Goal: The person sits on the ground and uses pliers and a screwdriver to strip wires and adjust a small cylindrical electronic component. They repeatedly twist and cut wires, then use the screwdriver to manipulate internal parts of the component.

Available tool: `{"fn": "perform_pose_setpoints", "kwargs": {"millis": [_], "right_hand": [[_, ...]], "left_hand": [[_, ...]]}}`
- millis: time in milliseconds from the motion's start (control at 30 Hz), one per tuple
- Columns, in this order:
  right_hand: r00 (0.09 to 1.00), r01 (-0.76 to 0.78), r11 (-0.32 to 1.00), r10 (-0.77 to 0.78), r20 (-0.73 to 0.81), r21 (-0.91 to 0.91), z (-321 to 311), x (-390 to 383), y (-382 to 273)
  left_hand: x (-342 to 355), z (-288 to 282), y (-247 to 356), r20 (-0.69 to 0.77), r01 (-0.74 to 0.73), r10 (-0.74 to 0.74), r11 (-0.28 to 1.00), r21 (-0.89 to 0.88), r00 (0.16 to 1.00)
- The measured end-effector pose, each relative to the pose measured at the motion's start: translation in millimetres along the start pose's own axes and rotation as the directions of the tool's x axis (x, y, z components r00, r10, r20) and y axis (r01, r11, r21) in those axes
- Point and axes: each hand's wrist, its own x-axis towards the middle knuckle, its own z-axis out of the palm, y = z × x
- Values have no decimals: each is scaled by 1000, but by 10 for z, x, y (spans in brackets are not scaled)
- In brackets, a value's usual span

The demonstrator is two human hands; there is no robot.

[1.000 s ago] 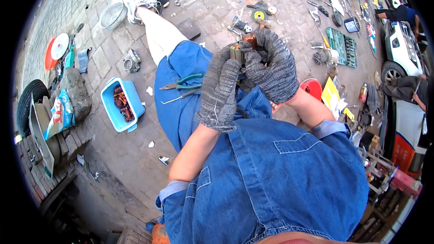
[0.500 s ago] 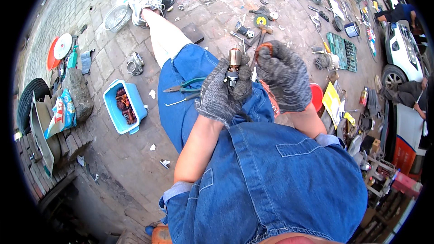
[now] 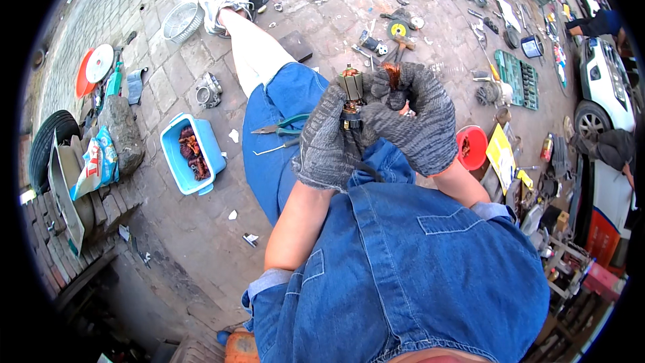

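Both my hands wear grey knitted gloves and meet above my lap. My left hand (image 3: 324,141) is wrapped round a small motor armature (image 3: 351,86), upright, with a metal core, copper windings and a dark lower end. Against it my right hand (image 3: 418,121) presses its fingers, closed on a tuft of copper wire (image 3: 394,74) that sticks up from the grip. Whether the tuft still joins the armature is hidden by the gloves. On my left thigh lie green-handled pliers (image 3: 290,123) and a thin hooked pick (image 3: 277,147).
A blue tub (image 3: 221,141) with copper winding scraps (image 3: 192,151) stands on the paving at left. At right are a red bowl (image 3: 478,136), a green socket set (image 3: 516,81) and a hammer (image 3: 402,44). Beyond, people work beside a white car (image 3: 605,84).
My right hand has moved left against the left hand, from a spot apart from it. The armature has turned in my left hand and shows another side. The view has shifted slightly.
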Motion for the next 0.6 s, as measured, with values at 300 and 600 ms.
{"fn": "perform_pose_setpoints", "kwargs": {"millis": [300,600], "right_hand": [[965,206,937,-242,-97,-283,108,47,56],[880,363,892,-423,-215,-270,-92,339,348]], "left_hand": [[12,-20,-101,26,-165,163,961,223,986],[-31,-64,-78,-19,-264,354,732,628,935]]}}
